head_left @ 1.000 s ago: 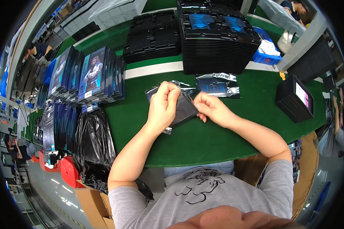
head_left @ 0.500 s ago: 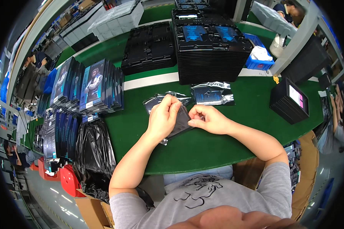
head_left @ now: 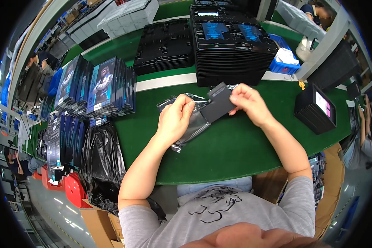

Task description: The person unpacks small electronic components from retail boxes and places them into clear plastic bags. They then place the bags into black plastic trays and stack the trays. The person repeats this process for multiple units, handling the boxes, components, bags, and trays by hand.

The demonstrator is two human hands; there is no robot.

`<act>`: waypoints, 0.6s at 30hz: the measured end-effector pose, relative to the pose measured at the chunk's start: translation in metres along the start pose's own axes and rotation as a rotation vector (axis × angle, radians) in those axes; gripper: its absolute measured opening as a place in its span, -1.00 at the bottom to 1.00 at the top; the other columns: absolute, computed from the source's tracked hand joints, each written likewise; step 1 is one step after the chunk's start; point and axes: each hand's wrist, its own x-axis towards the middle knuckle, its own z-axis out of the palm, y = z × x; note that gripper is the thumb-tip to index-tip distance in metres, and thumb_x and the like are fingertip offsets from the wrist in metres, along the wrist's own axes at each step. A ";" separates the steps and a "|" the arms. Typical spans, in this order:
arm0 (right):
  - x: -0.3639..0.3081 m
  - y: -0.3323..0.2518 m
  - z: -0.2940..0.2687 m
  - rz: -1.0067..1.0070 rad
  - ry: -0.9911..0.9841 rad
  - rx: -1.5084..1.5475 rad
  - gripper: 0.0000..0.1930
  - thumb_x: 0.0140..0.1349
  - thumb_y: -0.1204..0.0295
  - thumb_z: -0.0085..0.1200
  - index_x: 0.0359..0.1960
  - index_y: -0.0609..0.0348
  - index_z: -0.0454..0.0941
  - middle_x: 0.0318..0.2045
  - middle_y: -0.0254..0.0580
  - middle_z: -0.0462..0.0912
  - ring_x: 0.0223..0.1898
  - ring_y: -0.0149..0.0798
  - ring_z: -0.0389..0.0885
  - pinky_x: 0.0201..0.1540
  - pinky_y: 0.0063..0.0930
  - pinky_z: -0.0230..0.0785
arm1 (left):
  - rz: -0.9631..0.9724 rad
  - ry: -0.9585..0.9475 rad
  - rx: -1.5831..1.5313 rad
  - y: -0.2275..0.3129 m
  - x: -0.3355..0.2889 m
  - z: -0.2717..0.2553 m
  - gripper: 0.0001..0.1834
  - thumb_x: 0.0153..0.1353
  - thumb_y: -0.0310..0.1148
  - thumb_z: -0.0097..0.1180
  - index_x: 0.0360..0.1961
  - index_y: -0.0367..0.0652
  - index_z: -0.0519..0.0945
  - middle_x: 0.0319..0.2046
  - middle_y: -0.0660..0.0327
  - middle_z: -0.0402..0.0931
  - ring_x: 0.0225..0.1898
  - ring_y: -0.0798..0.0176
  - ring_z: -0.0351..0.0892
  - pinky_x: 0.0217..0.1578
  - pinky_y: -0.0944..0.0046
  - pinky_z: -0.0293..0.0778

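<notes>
My left hand (head_left: 174, 120) is closed, pinching the edge of a shiny, see-through grey plastic bag (head_left: 196, 128) above the green table. A flat, dark grey rectangular device (head_left: 217, 106) with a stepped edge slants up to the right, its lower left end at the bag's mouth. My right hand (head_left: 254, 106) grips it by its right end between thumb and fingers. Beside my left hand, another silvery packet (head_left: 164, 103) lies on the table, partly covered. Behind the device, only a bit of a shiny wrapper shows; the rest is hidden.
Tall stacked black trays (head_left: 231, 62) stand at the back, with a lower stack (head_left: 165, 47) to their left. At left are several boxes (head_left: 101, 89) and a black plastic bag (head_left: 103, 165). To the right sit a blue bin (head_left: 285, 68) and stacked black trays with a label (head_left: 312, 111).
My right hand has moved up and right, drawing the dark device partly clear of the bag. My left hand stays nearly in place on the bag.
</notes>
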 end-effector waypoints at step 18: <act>-0.007 -0.014 0.025 -0.164 -0.088 0.005 -0.68 0.33 0.29 0.16 -0.03 0.28 0.51 -0.26 -0.24 0.63 -0.24 -0.43 0.58 -0.17 -0.53 0.47 | -0.237 -0.473 -0.659 0.003 -0.008 0.013 -0.81 0.33 -0.37 0.16 -0.18 -0.30 0.63 -0.54 0.39 0.53 -0.51 0.56 0.45 -0.46 0.48 0.39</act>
